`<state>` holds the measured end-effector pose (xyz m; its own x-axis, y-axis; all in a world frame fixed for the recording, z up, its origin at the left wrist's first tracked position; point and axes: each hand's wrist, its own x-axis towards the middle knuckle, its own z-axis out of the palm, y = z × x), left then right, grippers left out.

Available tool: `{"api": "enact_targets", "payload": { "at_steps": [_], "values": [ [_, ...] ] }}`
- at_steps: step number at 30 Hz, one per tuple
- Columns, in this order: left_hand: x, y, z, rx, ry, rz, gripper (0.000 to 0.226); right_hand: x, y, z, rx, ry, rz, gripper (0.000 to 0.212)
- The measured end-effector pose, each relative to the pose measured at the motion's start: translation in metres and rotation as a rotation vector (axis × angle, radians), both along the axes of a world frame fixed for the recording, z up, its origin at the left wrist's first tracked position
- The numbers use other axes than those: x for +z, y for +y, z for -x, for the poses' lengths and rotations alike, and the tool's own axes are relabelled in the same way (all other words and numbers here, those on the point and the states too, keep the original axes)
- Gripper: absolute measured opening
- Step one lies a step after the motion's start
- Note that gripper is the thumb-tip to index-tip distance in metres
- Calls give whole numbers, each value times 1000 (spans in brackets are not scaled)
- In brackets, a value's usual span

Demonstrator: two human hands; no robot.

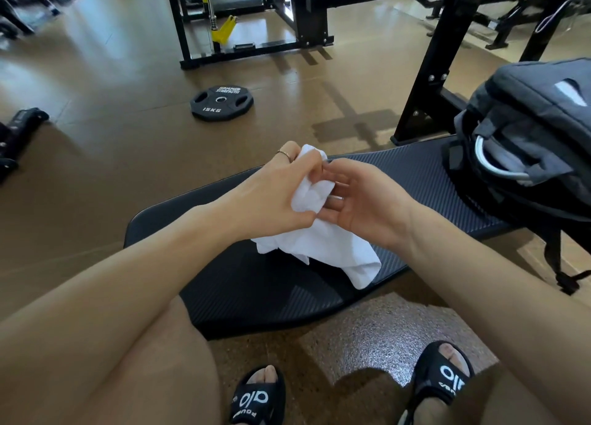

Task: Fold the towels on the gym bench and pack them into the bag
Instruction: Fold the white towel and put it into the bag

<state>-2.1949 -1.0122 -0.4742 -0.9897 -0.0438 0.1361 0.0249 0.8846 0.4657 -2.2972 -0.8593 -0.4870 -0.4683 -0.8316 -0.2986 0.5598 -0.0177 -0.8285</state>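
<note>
A crumpled white towel [323, 248] hangs above the black padded gym bench [415, 175], its lower end draped onto the pad. My left hand [275, 197] grips the towel's bunched upper part, a ring on one finger. Facing it, my right hand [361, 203] pinches the same bunched cloth with its fingertips. A dark grey backpack [537, 130] stands on the bench's right end, its top unzipped and a white rim showing inside.
A black 15 kg weight plate [221, 103] lies on the brown floor beyond the bench. A black rack upright [431, 69] rises behind the bench near the backpack. Other gym machines stand at the back. My knees and black sandals [259, 399] are below.
</note>
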Motion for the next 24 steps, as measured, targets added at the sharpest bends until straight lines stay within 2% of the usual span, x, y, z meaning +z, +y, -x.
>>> {"api": "enact_targets", "payload": {
  "at_steps": [5,7,12,14,18,20,21,24],
  "values": [
    [3,1,-2,-28,15,180,31,-4,-1,3,-98,-138,55,22],
    [3,3,-1,-45,38,290,27,-5,-3,4,-112,-134,47,22],
    [1,4,3,3,163,516,43,-5,-6,6,-192,-187,98,41],
    [0,4,7,20,215,661,38,-5,-8,7,-225,-206,110,36],
    [-2,-2,12,-20,313,858,24,-8,-11,6,-235,-181,88,13],
    [-1,-3,11,-18,330,952,11,-8,-11,5,-252,-177,84,11],
    [-1,-4,12,-11,326,981,5,-8,-11,6,-261,-178,87,13],
    [-5,-6,12,-7,306,971,13,-7,-8,6,-257,-151,99,14]
  ]
}}
